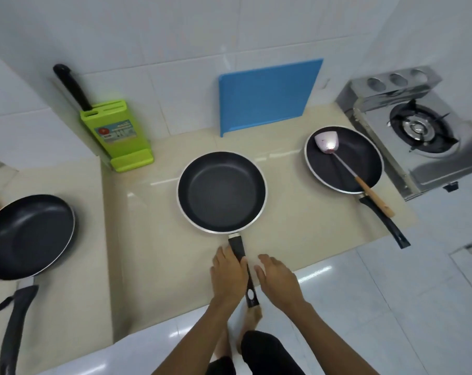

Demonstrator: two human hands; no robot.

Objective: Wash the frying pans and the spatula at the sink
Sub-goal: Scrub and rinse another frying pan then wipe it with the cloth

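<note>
Two hands are nearest: the left hand [228, 274] lies over the middle frying pan's [221, 192] handle, grip unclear; the right hand [279, 277] hangs loose, open, just beside it. Farther along the counter [153, 239], the left pan [29, 234], and the right pan [356, 152] holding the spatula [364, 185]

Both bare forearms reached forward and drew close together at the wrists. The left hand [228, 277] lay palm down with its fingers stretched forward and its thumb side against the pan handle [236, 246]; the thumb itself was hidden. The right hand [279, 280] hovered just beside it, palm down, fingers relaxed, holding nothing.
</note>
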